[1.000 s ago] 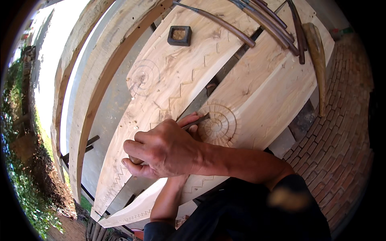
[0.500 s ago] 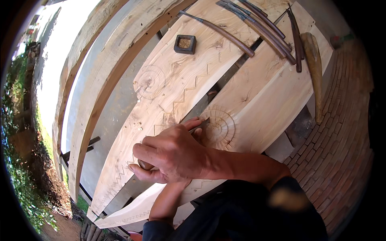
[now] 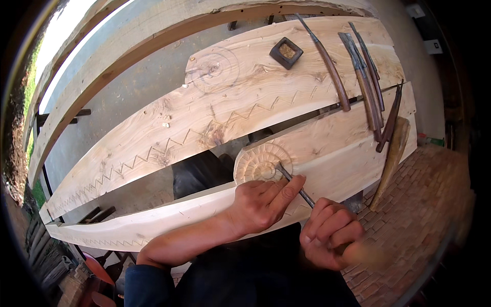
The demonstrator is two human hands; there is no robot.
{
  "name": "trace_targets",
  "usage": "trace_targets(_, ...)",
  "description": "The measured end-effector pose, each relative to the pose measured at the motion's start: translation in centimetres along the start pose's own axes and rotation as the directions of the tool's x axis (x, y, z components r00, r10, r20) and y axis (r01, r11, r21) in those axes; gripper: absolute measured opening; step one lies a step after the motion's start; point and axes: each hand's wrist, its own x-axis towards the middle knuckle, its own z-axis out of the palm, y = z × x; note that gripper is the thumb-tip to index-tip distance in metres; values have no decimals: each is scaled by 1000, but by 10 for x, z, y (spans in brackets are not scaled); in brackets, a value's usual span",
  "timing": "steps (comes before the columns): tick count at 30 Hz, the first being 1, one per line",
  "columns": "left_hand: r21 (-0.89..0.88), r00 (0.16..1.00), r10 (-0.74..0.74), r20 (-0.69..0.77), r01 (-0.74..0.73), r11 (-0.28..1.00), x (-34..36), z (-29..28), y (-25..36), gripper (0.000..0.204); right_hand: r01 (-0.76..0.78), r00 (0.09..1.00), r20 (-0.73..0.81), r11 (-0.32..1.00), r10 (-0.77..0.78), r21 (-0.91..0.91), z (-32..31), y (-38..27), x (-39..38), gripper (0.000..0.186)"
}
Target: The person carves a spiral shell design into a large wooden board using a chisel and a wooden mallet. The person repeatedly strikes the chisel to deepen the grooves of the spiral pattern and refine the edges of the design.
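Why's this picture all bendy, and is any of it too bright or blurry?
In the head view, the wooden beam looks bowed, probably partly from the wide lens; up at the left, the outdoor patch glares white; a tan smudge blurs beside the right hand; the carved circle looks fairly sharp.

The round carving [image 3: 263,161], patterned in concentric rings crossed by radial lines, is tan on a cream-and-honey near board [image 3: 353,169], with a dark grey chisel [image 3: 307,198] at its lower right. Beyond it, the far board [image 3: 240,92] shows brown grain and knots, a zigzag line [image 3: 170,141] and, to the carving's upper left, grey pencilled rings [image 3: 212,69]. To its right are tools [image 3: 367,92] with reddish-brown handles, a yellowish-brown club [image 3: 391,158] and reddish brick paving [image 3: 409,204] in rows.
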Motion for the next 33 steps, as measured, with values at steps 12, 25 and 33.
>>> trace_targets(12, -1, 996, -76, -40, 76, 997, -2, 6, -3, 51, 6, 999, 35, 1000, -7, 30, 1, 11, 6, 50)
trace_targets(25, -33, 992, -109, -60, 108, 994, -3, 7, -4, 52, -5, 1000, 23, 1000, 5, 19, 5, 16, 8, 50)
trace_targets(33, -29, 991, -113, -75, 111, 993, -3, 9, -5, 54, 9, 999, 36, 1000, -10, 26, 3, 19, 9, 49)
